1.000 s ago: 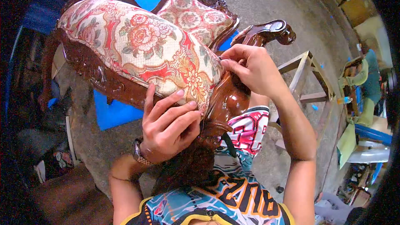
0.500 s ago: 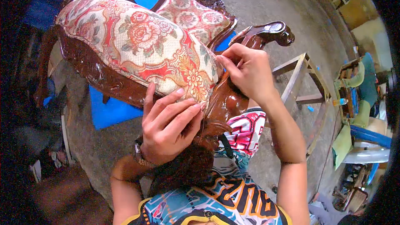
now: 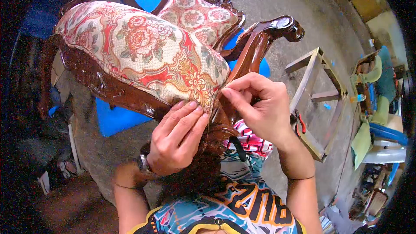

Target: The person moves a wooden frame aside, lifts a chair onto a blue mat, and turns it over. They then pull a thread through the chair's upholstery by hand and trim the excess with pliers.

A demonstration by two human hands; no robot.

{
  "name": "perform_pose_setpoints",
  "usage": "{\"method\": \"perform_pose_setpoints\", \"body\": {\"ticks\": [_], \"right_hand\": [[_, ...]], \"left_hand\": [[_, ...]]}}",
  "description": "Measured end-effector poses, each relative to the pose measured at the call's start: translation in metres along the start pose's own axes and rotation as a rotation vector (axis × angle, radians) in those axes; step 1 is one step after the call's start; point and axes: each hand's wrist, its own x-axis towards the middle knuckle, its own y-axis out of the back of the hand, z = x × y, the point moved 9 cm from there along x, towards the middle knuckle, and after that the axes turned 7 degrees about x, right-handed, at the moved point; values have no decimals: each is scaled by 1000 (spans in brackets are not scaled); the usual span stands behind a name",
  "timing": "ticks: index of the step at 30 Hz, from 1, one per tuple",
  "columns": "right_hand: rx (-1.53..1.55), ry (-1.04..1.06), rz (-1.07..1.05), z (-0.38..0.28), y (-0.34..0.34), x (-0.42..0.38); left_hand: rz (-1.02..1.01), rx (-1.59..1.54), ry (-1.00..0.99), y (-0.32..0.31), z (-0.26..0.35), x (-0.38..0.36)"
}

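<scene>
A carved, dark wooden armchair leans before me, its seat (image 3: 143,52) covered in floral cream-and-red fabric. My left hand (image 3: 175,141), with a watch on the wrist, rests its outstretched fingertips on the seat's near corner, where fabric meets the wooden frame (image 3: 121,95). At the seat's right edge, beside the glossy armrest (image 3: 255,50), my right hand (image 3: 264,104) pinches thumb and forefinger together. Whatever lies between those fingertips is too small to make out. The matching padded backrest (image 3: 195,15) shows behind the seat.
Blue sheeting (image 3: 115,119) lies on the concrete floor under the chair. To the right stands a bare wooden frame (image 3: 318,99), with a red-handled tool (image 3: 300,123) near it. Assorted materials, including a green piece (image 3: 362,147), are piled at the far right.
My right hand has shifted down along the seat's right edge, still pinched. My left fingers have drawn closer together at the corner. The red-handled tool has come into view.
</scene>
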Motion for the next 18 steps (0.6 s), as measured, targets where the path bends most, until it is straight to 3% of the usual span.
{"method": "perform_pose_setpoints", "body": {"ticks": [11,18], "right_hand": [[-14,-70,-128,-2,-13,8],[-61,-60,-174,-4,-17,9]], "left_hand": [[120,-82,111,2,-9,-5],[86,-71,25,2,-4,-3]]}}
